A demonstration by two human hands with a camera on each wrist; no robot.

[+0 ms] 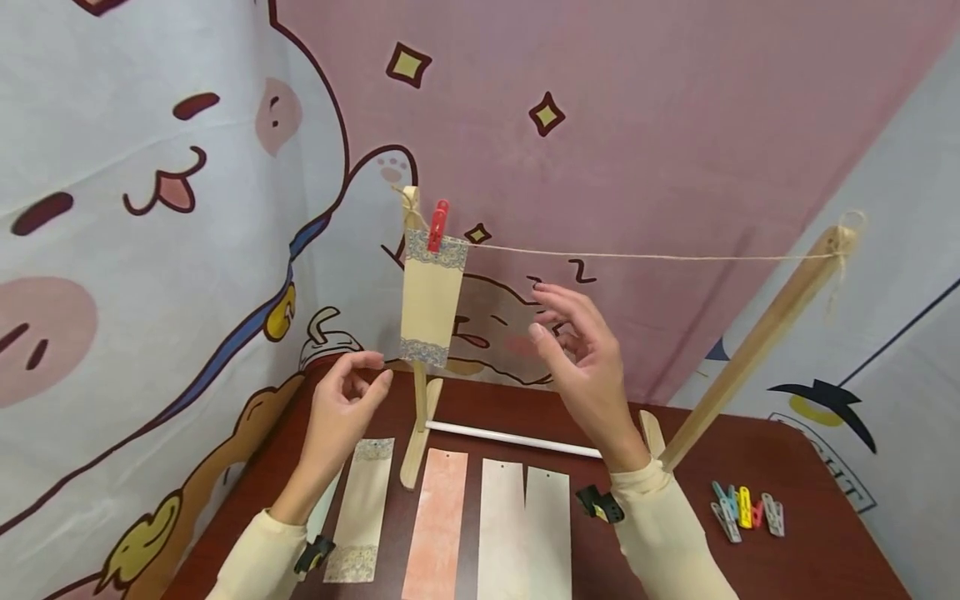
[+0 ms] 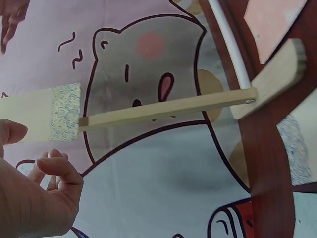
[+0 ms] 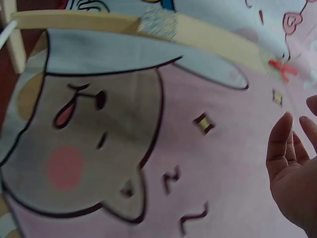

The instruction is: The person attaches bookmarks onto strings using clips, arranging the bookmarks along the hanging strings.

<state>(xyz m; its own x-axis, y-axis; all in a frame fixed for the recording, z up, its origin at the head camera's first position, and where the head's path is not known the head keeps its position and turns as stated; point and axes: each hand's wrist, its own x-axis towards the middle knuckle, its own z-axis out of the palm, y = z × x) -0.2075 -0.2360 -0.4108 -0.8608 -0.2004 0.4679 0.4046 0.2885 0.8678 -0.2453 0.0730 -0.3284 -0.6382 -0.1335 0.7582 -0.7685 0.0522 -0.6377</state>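
Observation:
A cream bookmark-like paper strip [image 1: 432, 300] with blue patterned ends hangs from a string [image 1: 637, 256], held by a red clothespin [image 1: 438, 227] near the left wooden post. Just below and left of the strip is my left hand [image 1: 347, 408], fingers loosely bent, with nothing in it. In the left wrist view the hand [image 2: 44, 193] is close to the strip's patterned lower end, and I cannot tell whether they touch. My right hand [image 1: 588, 358] hovers below the string, right of the strip, fingers loosely spread and holding nothing.
On the dark red table lie a patterned strip [image 1: 358, 508], a pink strip [image 1: 437, 525] and white strips [image 1: 501, 533]. Several clothespins [image 1: 744, 507] are grouped at the right. A white rod [image 1: 510, 437] joins the stand's feet; its right post [image 1: 757, 342] leans outward.

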